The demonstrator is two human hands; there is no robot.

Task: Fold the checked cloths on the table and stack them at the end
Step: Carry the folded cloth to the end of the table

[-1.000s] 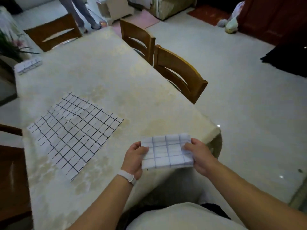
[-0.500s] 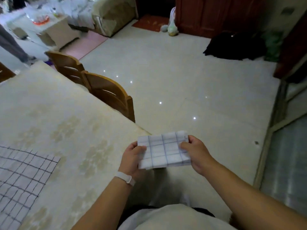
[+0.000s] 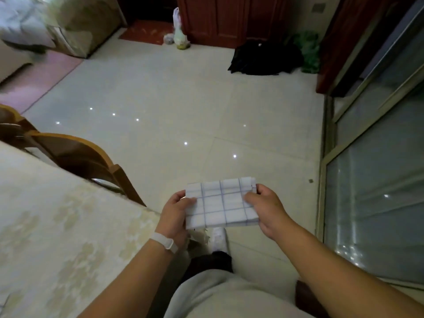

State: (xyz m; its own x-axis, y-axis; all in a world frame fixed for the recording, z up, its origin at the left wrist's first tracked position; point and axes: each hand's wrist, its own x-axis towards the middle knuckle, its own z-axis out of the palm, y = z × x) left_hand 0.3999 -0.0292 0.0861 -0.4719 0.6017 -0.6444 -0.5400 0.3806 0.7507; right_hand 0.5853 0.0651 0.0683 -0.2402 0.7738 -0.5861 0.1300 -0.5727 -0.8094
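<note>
A folded white checked cloth (image 3: pixel 221 204) with thin blue lines hangs in the air past the table's corner, over the floor. My left hand (image 3: pixel 175 214) grips its left edge, thumb on top. My right hand (image 3: pixel 266 208) grips its right edge, thumb on top as well. The table (image 3: pixel 57 226) with its cream patterned cover fills the lower left. A sliver of another checked cloth (image 3: pixel 2 304) shows at the bottom left edge; the rest of it is out of view.
Two wooden chairs (image 3: pixel 75 154) stand against the table's far side. Glossy floor tiles (image 3: pixel 183 106) spread ahead. A glass sliding door (image 3: pixel 376 180) runs along the right. A black heap (image 3: pixel 263 58) and plastic bags (image 3: pixel 179 35) lie near the far wooden door.
The view has swung right, away from the table; the spread checked cloth has slid out of sight. Both hands keep the same hold on the folded cloth.
</note>
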